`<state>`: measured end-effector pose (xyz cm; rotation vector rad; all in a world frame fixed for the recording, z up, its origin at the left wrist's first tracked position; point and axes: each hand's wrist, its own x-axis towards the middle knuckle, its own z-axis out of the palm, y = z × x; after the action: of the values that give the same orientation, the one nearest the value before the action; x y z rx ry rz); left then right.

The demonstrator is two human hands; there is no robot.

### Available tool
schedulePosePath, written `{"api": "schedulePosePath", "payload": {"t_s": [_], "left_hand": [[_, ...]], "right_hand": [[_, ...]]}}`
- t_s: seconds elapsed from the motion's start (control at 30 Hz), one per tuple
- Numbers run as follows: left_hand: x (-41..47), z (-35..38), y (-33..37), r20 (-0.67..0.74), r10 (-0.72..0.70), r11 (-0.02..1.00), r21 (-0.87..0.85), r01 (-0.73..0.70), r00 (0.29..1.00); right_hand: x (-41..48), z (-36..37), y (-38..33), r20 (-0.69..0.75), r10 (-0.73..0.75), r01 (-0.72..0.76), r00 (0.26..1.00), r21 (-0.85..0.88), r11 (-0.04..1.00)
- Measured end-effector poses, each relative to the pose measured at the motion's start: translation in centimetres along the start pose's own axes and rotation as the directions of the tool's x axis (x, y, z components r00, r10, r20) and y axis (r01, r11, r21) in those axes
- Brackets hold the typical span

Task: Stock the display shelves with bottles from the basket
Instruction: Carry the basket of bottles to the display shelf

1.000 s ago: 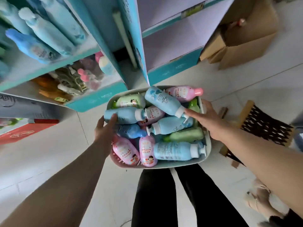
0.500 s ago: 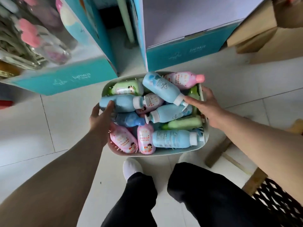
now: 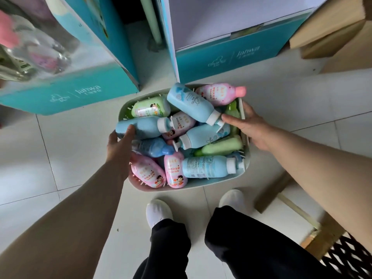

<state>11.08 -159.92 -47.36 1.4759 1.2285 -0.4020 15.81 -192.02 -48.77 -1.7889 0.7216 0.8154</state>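
Teal cardboard display shelves (image 3: 60, 95), printed "Jahwa" in white, stand on a pale tiled floor (image 3: 50, 158) as a person holds a pale plastic basket (image 3: 201, 187) of bottles before them. A second teal unit (image 3: 231, 57), just beyond the basket, carries the same "Jahwa" lettering beside a smaller logo too blurred to read.

The left hand (image 3: 118, 147) grips the basket's left rim. Its thumb lies over a light-blue bottle (image 3: 145, 126) with a white pump cap, and its other fingers curl round the outside of the rim. The right hand (image 3: 250, 127) grips the right rim, thumb stretched inward to touch the white cap of a second light-blue bottle (image 3: 191, 103) lying across the top of the heap. The remaining fingers wrap under the edge, mostly hidden.

The bottles in the basket lie on their sides. Most are light blue, and among them are a darker blue bottle (image 3: 151, 147), a green bottle (image 3: 221, 146) and several pink ones. A pink bottle (image 3: 175, 172) at the near edge bears orange Chinese characters and a cartoon child. The barcoded bottle (image 3: 205, 167) beside it shows fine print too small to read.

Blurred bottles (image 3: 36, 47) stand on the left shelf. Brown cardboard boxes (image 3: 332, 37) sit at upper right. White shoes (image 3: 159, 214) and black trousers (image 3: 251, 248) show below.
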Motion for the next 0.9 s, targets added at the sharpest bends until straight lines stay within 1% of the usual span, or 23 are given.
{"api": "schedulePosePath", "payload": {"t_s": [0.07,0.1,0.17,0.23,0.3,0.37,0.4,0.5,0.53,0.6,0.7,0.8,0.9], "left_hand": [[-0.3,0.2,0.5,-0.052,0.015,0.996,0.09,-0.01,0.999],[-0.7,0.4,0.9,-0.079,0.036,0.986,0.163,-0.023,0.996],[-2.2,0.9,1.9,-0.114,0.066,0.951,0.306,-0.028,0.991],[-4.1,1.3,3.0,-0.105,0.061,0.929,0.37,-0.018,0.993],[-6.1,1.5,4.0,-0.054,0.054,0.914,0.406,-0.028,0.997],[-8.5,1.3,5.3,0.039,0.059,0.88,0.471,-0.071,0.997],[-9.9,1.2,6.2,0.081,0.064,0.861,0.499,-0.096,0.995],[-14.2,0.6,9.1,0.165,0.109,0.804,0.566,-0.185,0.98],[-15.4,0.5,10.0,0.186,0.141,0.762,0.607,-0.227,0.972],[-18.3,0.2,11.9,0.231,0.201,0.648,0.698,-0.307,0.952],[-22.6,-0.6,14.3,0.321,0.276,0.417,0.81,-0.413,0.906],[-27.1,-1.8,16.2,0.41,0.373,0.175,0.85,-0.497,0.832],[-31.1,-3.1,17.7,0.454,0.409,0.021,0.863,-0.505,0.792]], "right_hand": [[-0.5,-0.8,-0.5,-0.042,0.033,-0.041,0.999,-0.206,0.978],[-1.0,-1.1,-0.7,-0.053,0.015,-0.029,0.999,-0.291,0.956],[-2.1,-1.5,-1.0,-0.074,-0.069,0.029,0.995,-0.442,0.897],[-4.1,-1.6,-1.6,-0.056,-0.149,0.081,0.987,-0.628,0.774],[-6.5,-1.7,-2.4,0.012,-0.191,0.127,0.982,-0.786,0.604],[-9.1,-1.9,-3.5,0.099,-0.256,0.207,0.961,-0.874,0.439],[-10.5,-2.2,-4.3,0.136,-0.292,0.245,0.947,-0.893,0.379],[-14.5,-3.1,-7.0,0.198,-0.361,0.307,0.911,-0.912,0.274],[-15.6,-3.5,-8.0,0.218,-0.381,0.326,0.899,-0.912,0.248],[-18.0,-4.5,-10.1,0.268,-0.424,0.371,0.865,-0.911,0.181],[-21.4,-5.8,-13.1,0.318,-0.443,0.401,0.838,-0.91,0.106],[-25.0,-7.1,-15.7,0.349,-0.458,0.418,0.818,-0.907,0.054],[-28.4,-8.7,-17.8,0.378,-0.485,0.428,0.789,-0.904,-0.009]]}}
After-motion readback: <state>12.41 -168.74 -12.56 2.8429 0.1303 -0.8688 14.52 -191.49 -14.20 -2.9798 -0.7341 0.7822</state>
